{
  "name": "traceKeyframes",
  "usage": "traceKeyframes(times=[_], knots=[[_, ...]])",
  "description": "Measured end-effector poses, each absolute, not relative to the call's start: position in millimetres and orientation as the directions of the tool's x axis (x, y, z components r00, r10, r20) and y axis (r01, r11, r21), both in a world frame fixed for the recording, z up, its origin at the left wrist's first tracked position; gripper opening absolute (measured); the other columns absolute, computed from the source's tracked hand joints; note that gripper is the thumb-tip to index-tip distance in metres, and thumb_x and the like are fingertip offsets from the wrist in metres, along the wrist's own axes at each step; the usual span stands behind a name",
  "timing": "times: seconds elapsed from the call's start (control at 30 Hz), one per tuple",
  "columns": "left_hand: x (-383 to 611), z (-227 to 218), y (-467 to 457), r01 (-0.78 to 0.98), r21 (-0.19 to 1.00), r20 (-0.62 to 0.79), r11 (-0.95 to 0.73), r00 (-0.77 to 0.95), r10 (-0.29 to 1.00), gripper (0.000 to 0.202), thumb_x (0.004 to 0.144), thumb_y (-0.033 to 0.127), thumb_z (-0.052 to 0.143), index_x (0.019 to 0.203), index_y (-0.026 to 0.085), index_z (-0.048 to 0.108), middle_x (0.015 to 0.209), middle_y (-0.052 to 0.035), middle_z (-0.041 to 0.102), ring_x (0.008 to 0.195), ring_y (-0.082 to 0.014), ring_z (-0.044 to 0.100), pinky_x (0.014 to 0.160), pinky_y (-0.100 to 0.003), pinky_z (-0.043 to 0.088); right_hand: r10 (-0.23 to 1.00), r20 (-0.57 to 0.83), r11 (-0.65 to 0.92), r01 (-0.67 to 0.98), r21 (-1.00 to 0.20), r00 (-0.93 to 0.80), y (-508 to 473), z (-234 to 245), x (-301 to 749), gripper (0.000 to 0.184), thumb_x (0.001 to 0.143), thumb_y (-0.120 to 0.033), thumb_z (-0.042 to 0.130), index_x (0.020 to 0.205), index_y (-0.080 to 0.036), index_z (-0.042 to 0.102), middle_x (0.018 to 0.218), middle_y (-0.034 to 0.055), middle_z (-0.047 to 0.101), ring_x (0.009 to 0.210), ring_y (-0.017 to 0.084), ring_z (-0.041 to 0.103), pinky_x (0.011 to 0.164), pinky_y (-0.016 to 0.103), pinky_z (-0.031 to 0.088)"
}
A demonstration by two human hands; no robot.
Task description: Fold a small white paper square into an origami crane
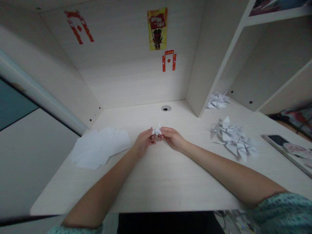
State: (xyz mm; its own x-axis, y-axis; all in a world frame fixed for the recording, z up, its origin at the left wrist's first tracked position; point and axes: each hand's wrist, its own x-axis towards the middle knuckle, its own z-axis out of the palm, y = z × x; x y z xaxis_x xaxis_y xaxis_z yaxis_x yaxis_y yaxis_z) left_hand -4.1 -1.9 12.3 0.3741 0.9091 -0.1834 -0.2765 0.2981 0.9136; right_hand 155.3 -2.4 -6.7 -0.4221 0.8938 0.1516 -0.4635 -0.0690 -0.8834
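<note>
Between my two hands, over the middle of the desk, is a small white folded paper crane (157, 131) with a thin point sticking up. My left hand (144, 140) pinches its left side with thumb and fingers. On the other side, my right hand (172, 137) pinches its right edge. The fingertips partly cover the crane's lower part. A spread stack of white paper sheets (99, 146) lies to the left of my left hand. To the right of my right hand is a pile of folded paper cranes (231, 136).
A second heap of folded white paper (217, 100) sits by the upright divider (207, 65). At the right lies a phone (290, 149). A round cable hole (166, 108) is near the back panel, which carries red and yellow stickers (157, 29). The desk's front edge runs below my forearms.
</note>
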Motion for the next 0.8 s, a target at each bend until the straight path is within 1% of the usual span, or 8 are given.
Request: traceKeyframes(times=[0.17,0.33,0.43,0.5,0.67,0.8], knots=[[-2.6,12.5,-2.7,-0.326,0.874,-0.217,0.361,0.403,0.889,0.038,0.07,0.05,0.068,0.069,0.013,0.057,0.059,0.0017,0.052,0.054,-0.0072,0.05,0.053,-0.02,0.04,0.879,0.132,-0.15,-0.526,-0.837,-0.459,-2.1,-7.9,154.4,0.025,0.076,-0.038,0.067,0.067,-0.016,0.06,0.063,-0.0001,0.055,0.061,0.012,0.048,0.064,0.025,0.036],[-3.3,14.8,-2.5,-0.37,0.852,-0.221,0.371,0.389,0.894,0.039,0.071,0.049,0.067,0.063,0.013,0.053,0.056,0.0028,0.05,0.053,-0.007,0.049,0.052,-0.02,0.04,0.894,0.11,-0.141,-0.506,-0.851,-0.434,-3.0,-5.3,155.4,0.028,0.077,-0.039,0.065,0.065,-0.015,0.061,0.06,-0.0004,0.055,0.06,0.011,0.048,0.064,0.026,0.035],[-3.5,17.1,-2.7,-0.411,0.829,-0.232,0.379,0.363,0.902,0.038,0.069,0.047,0.07,0.064,0.014,0.053,0.055,0.0047,0.047,0.051,-0.006,0.047,0.052,-0.02,0.04,0.913,0.076,-0.148,-0.5,-0.853,-0.401,-2.6,-4.6,156.3,0.03,0.079,-0.041,0.064,0.064,-0.015,0.062,0.058,-0.0007,0.055,0.058,0.011,0.047,0.063,0.026,0.035],[-2.9,18.3,-3.5,-0.432,0.811,-0.245,0.393,0.36,0.9,0.037,0.069,0.046,0.07,0.065,0.014,0.053,0.056,0.0052,0.047,0.05,-0.0055,0.047,0.052,-0.019,0.04,0.914,0.073,-0.159,-0.519,-0.84,-0.399,-1.8,-5.4,156.5,0.029,0.078,-0.04,0.065,0.065,-0.015,0.063,0.058,-0.0012,0.055,0.058,0.01,0.048,0.063,0.025,0.035],[-2.8,18.7,-3.6,-0.492,0.755,-0.259,0.433,0.382,0.887,0.034,0.076,0.041,0.065,0.063,0.014,0.05,0.055,0.0053,0.046,0.049,-0.0046,0.047,0.05,-0.018,0.041,0.912,0.064,-0.199,-0.573,-0.795,-0.405,-1.0,-6.6,155.8,0.027,0.077,-0.04,0.066,0.068,-0.015,0.066,0.057,-0.0013,0.056,0.057,0.009,0.05,0.062,0.025,0.038],[-5.7,17.2,-0.4,-0.551,0.704,-0.259,0.449,0.389,0.884,0.032,0.082,0.037,0.059,0.063,0.014,0.048,0.054,0.0053,0.045,0.048,-0.0045,0.047,0.05,-0.018,0.042,0.904,0.047,-0.222,-0.561,-0.798,-0.424,-1.9,-6.3,155.4,0.024,0.075,-0.039,0.069,0.073,-0.015,0.069,0.056,-0.0014,0.056,0.057,0.01,0.051,0.062,0.025,0.039]])
